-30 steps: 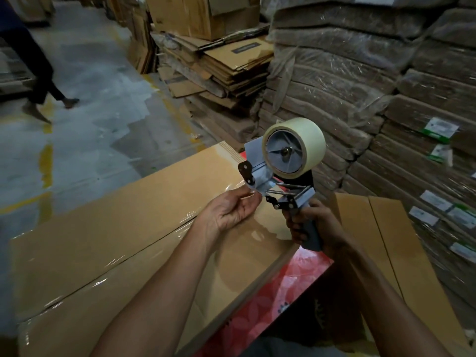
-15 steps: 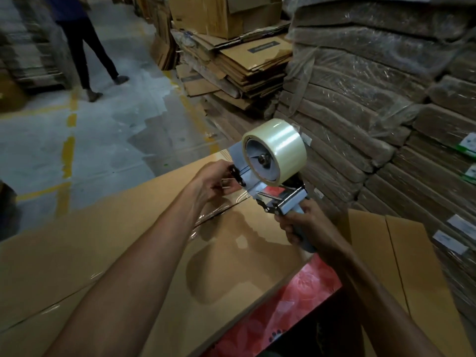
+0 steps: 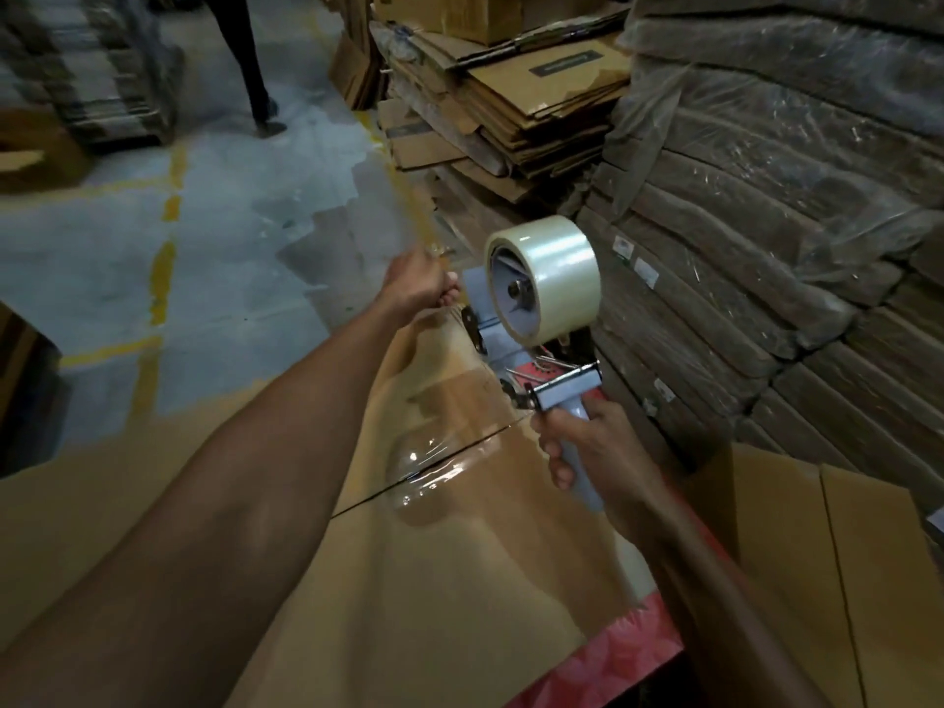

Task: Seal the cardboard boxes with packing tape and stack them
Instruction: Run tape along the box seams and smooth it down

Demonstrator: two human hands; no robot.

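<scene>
Cardboard box (image 3: 408, 580) lies flat across the near centre, with a glossy strip of clear tape (image 3: 434, 470) over its seam. Right hand (image 3: 597, 452) grips the grey handle of a tape dispenser (image 3: 490, 329) above the box's far right end, and a roll of clear tape (image 3: 551, 278) sits on top. Left hand (image 3: 416, 288) is curled just left of the dispenser; I cannot tell whether it pinches anything.

cardboard box (image 3: 459, 580): matt brown, glossy clear tape strip | tape roll (image 3: 549, 278): shiny translucent film | dispenser (image 3: 541, 360): grey plastic handle, bright metal bar | floor (image 3: 230, 247): concrete, wet sheen
</scene>
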